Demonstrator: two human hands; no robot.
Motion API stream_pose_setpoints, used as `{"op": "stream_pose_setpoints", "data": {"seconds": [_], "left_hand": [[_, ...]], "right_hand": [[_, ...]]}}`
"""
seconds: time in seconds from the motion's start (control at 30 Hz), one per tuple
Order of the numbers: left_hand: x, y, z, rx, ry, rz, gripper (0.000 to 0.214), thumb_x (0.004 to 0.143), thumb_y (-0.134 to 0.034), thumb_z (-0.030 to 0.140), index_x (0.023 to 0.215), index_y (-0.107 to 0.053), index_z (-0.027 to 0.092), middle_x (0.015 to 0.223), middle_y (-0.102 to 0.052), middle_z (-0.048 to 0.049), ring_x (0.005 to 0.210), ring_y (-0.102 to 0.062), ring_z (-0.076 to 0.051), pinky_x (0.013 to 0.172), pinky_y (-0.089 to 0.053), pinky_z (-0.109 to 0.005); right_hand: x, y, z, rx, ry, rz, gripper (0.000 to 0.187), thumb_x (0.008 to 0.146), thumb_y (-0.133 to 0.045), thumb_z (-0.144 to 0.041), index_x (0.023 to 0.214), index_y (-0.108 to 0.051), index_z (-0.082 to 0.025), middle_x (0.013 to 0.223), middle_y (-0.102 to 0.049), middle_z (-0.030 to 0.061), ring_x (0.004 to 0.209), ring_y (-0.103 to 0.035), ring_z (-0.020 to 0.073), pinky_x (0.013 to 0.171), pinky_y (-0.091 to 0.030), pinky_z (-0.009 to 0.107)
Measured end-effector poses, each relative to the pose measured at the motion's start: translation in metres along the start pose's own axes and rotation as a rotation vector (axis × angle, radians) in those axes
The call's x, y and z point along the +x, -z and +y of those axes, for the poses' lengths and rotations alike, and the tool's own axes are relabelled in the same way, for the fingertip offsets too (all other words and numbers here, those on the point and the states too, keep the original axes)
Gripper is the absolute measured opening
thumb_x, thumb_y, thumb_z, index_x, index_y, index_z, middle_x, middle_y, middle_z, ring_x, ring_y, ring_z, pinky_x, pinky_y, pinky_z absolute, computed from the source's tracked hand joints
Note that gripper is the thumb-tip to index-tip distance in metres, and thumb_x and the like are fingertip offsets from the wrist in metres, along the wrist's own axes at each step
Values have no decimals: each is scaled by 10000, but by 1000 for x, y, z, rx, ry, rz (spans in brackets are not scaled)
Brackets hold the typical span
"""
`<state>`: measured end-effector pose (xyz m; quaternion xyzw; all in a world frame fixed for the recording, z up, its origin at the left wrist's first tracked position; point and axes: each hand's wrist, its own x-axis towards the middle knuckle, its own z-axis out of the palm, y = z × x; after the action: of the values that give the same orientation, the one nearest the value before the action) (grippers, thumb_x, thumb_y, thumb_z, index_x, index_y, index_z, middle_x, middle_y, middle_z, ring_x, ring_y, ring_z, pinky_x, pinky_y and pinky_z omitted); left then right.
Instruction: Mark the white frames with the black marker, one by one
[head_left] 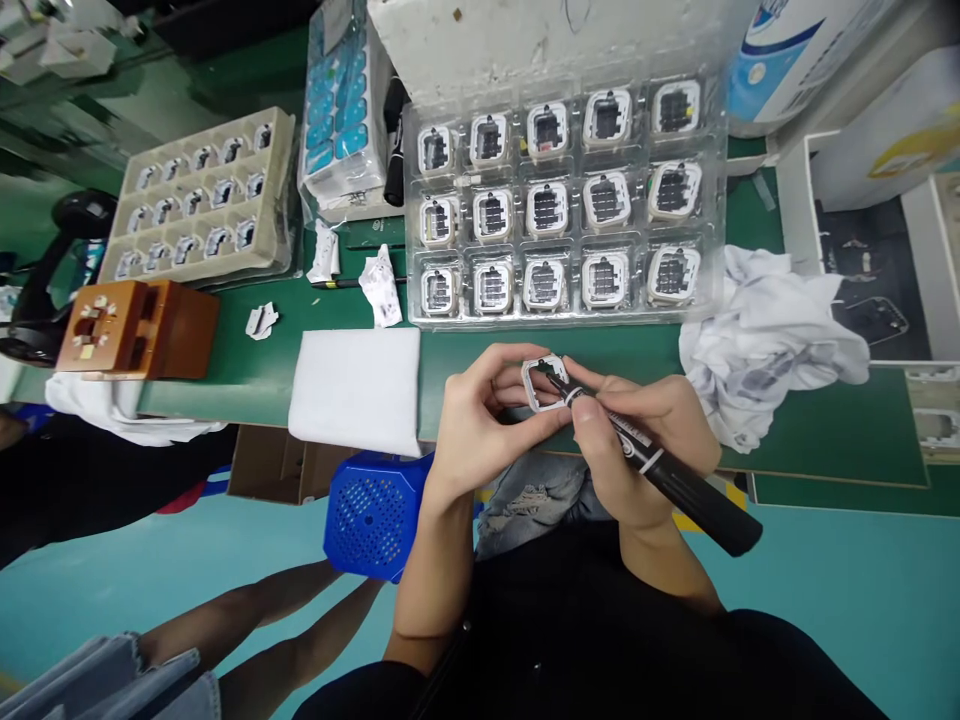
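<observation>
We hold a small white square frame (546, 385) pinched in the fingertips of our left hand (480, 420), just over the near edge of the green worktop (247, 365). Our right hand (645, 440) is closed around a black marker (660, 470), its tip resting on the frame's inner edge.

The pinch looks light and sits on the frame's rim, so we judge that a firm push from the marker could twist the frame loose. As it hangs past the edge, it would likely fall into our lap or onto the teal floor (862, 590). The tip could also skid off the narrow rim and ink our fingers, and a thumb this close could smear a fresh mark.

Far from us lies a clear tray (562, 330) with three rows of five similar parts. A beige tray (281, 180) of smaller pieces sits to its left, and a brown block (139, 330) further left. A white foam pad (356, 385) overhangs the near edge, paper scraps lie around, and a crumpled white cloth (772, 340) sits at the right. Below the worktop there is a blue perforated basket (375, 515), and another person's legs (285, 620) show near left
</observation>
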<state>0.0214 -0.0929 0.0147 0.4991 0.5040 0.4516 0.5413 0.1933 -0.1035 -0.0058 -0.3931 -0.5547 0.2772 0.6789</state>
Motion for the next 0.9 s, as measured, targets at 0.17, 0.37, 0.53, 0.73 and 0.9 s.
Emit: {"op": "stream_pose_setpoints", "data": {"seconds": [0.17,0.37,0.53,0.73,0.9], "left_hand": [[1,-4,0,4,-45,17,631,833,-1179,348,1343,-834,214,1111,-961,-55,1038,-968,-235,985,-810,-287],[3,-2,-8,65,-191,10,572,885,-1152,423,1323,-834,237,1164,-964,-63,1059,-971,-241,977,-818,-315],[1,-1,-11,112,-238,17,540,926,-1125,466,1330,-847,238,1184,-962,-75,1054,-965,-238,974,-810,-317],[-2,0,-14,177,-286,35,501,965,-1101,466,1361,-876,255,1241,-959,-86,1064,-960,-234,991,-803,-315],[-2,0,-15,180,-331,37,474,980,-1091,442,1363,-884,254,1250,-960,-79,1057,-959,-221,989,-799,-296]], "right_hand": [[-4,1,3,-2,-57,-6,179,1127,-921,-247,1104,-749,-290,896,-775,-33,969,-935,288,1075,-853,473],[1,1,0,16,-65,1,169,1133,-903,-264,1063,-751,-279,768,-691,-64,735,-855,250,1043,-864,542],[4,0,-3,40,-24,-5,168,1124,-885,-218,1055,-742,-272,765,-708,-69,673,-804,212,1028,-865,508],[10,0,-7,-20,6,-49,292,1109,-846,-184,872,-695,-262,696,-653,-69,588,-706,172,1024,-863,494],[8,-1,-3,-30,73,-31,200,1111,-848,-168,972,-740,-262,763,-703,-63,600,-698,163,1013,-867,506]]}}
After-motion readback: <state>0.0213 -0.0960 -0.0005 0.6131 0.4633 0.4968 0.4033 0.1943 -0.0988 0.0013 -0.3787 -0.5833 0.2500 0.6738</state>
